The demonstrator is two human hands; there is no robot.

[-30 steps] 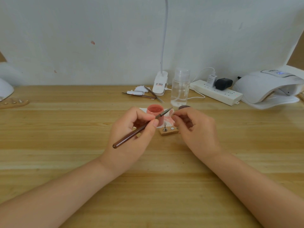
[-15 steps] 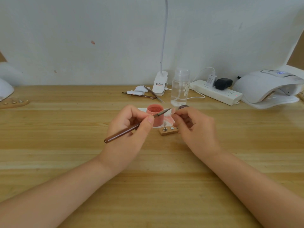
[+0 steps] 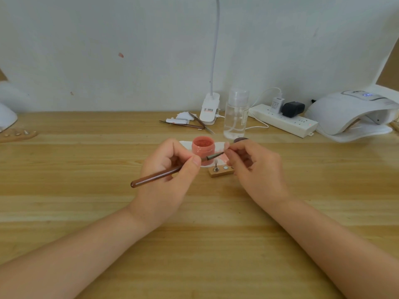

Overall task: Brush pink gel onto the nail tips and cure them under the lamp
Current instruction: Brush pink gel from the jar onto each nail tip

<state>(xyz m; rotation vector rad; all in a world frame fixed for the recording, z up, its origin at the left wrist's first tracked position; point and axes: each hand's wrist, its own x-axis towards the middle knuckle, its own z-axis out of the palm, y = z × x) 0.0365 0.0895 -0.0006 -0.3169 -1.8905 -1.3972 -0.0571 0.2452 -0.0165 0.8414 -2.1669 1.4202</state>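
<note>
The wooden table (image 3: 86, 212) filled the view from edge to edge, running back to a pale wall. At the far right sat the white curing lamp (image 3: 349, 113), its display lit blue on top, well apart from the hands. Just left of it lay a white power strip (image 3: 282, 121) with two plugs in it, then a clear bottle (image 3: 235, 115) and the white clip base of a desk light (image 3: 209, 110). A few slim tools (image 3: 185, 124) lay beside that clip.

Centre stage, both forearms came in from the bottom corners. The left hand (image 3: 168, 175) had its fingers curled round a brown-handled brush (image 3: 159, 174), thumb pressed on the shaft, the handle slanting down to the left and the bristle end pointing right. The right hand (image 3: 257, 167) was curled too, fingertips pinched together at the brush tip; it seemed to hold a nail tip (image 3: 226, 145), though that was too small to make out clearly.

Behind the brush stood the open jar of pink gel (image 3: 203, 145) on a white pad (image 3: 185, 144). Just in front, a small wooden block (image 3: 220, 170) carried a metal stand, touching the pad's near edge.
</note>
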